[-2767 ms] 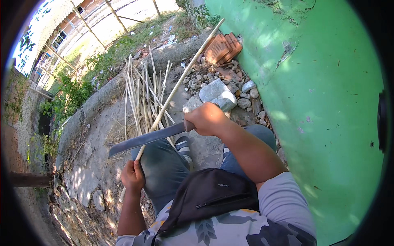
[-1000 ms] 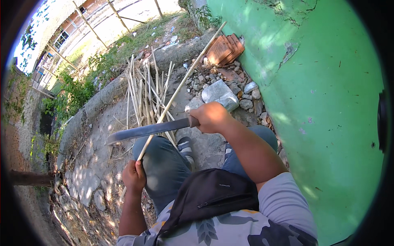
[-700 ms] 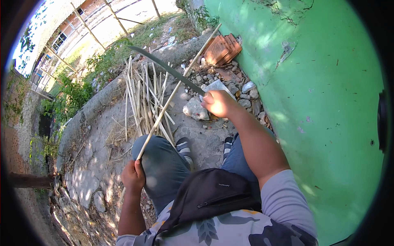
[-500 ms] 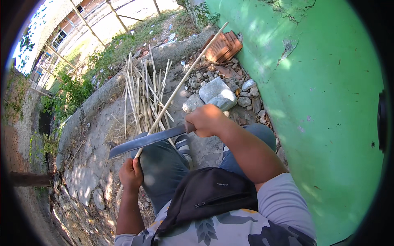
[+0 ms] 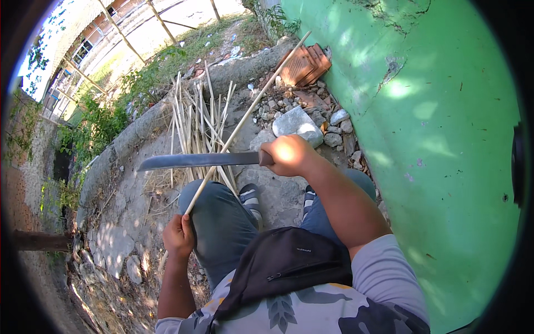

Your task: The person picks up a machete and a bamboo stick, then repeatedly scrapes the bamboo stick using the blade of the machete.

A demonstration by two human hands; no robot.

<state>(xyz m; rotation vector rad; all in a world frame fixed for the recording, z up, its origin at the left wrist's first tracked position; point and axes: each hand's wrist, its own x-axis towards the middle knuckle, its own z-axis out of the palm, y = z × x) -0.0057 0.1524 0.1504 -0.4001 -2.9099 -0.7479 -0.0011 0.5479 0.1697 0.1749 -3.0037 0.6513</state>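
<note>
My left hand (image 5: 178, 236) is closed around the lower part of a long, thin pale stick (image 5: 245, 114), perhaps bamboo. The stick slants across my left knee, its far end up and to the right. In my right hand (image 5: 290, 156) is the wooden handle of a machete (image 5: 200, 160). Its broad dark blade points left and lies across the stick, well beyond my left hand. Whether the blade's edge touches the stick I cannot tell.
A pile of pale split strips (image 5: 194, 119) lies on the ground ahead. Pale stone blocks (image 5: 296, 126), rubble and stacked clay tiles (image 5: 303, 65) stand by a green wall (image 5: 445, 167) at right. A low concrete curb (image 5: 130, 139) curves along the left.
My right hand has swung the machete farther away along the stick, and the blade is now nearly level. My left hand keeps its grip almost in place.
</note>
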